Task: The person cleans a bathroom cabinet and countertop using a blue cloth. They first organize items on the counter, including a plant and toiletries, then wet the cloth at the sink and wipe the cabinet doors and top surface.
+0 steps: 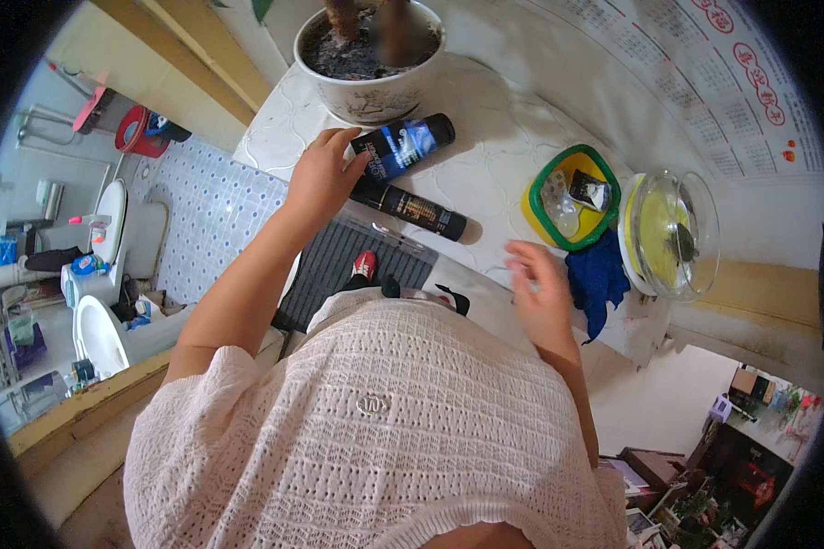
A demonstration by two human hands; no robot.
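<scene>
My left hand (329,165) is at the near end of a blue-and-black squeeze tube (405,145) on the white cabinet top. Its thumb overlaps the tube's end; whether the fingers grip it is unclear. Beside the tube lies a black cylindrical bottle (412,209) with gold writing, its left end close under the same hand. My right hand (539,288), slightly blurred, hovers at the front edge with fingers apart, holding nothing. Near it are a blue cloth (597,281) and a yellow plastic basket with a green rim (532,206), which contains a blister pack (558,199) and a small dark packet (590,190).
A white ceramic flowerpot (371,99) stands behind the tube. At the right end sits a clear glass bowl (704,233) with something dark inside. A printed calendar (714,82) hangs on the wall. Below are a grey striped mat (329,267) and a red shoe (364,264). A bathroom opens to the left.
</scene>
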